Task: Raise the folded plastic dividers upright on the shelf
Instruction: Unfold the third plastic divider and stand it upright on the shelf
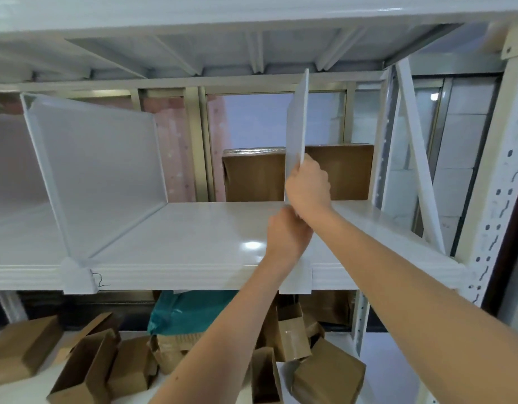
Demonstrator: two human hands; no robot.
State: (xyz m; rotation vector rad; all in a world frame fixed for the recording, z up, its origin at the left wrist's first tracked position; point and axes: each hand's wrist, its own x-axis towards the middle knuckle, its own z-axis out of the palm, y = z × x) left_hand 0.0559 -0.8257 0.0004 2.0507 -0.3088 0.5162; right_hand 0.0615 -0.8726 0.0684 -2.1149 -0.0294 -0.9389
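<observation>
A thin white plastic divider (297, 121) stands nearly upright, seen edge-on, above the middle-right of the white shelf (193, 234). My right hand (308, 185) grips its front edge about halfway up. Just below, my left hand (288, 231) is closed around the same edge near the shelf surface. To the left, another translucent white divider (97, 161) stands raised on the shelf, fixed to a white clip (77, 277) on the front lip. A second clip (295, 279) sits on the lip below my hands.
Brown cardboard boxes (339, 170) stand at the back of the shelf behind the held divider. A white perforated upright post (496, 199) bounds the right side. The shelf below carries several open cardboard boxes (85, 365) and a teal bag (190, 310).
</observation>
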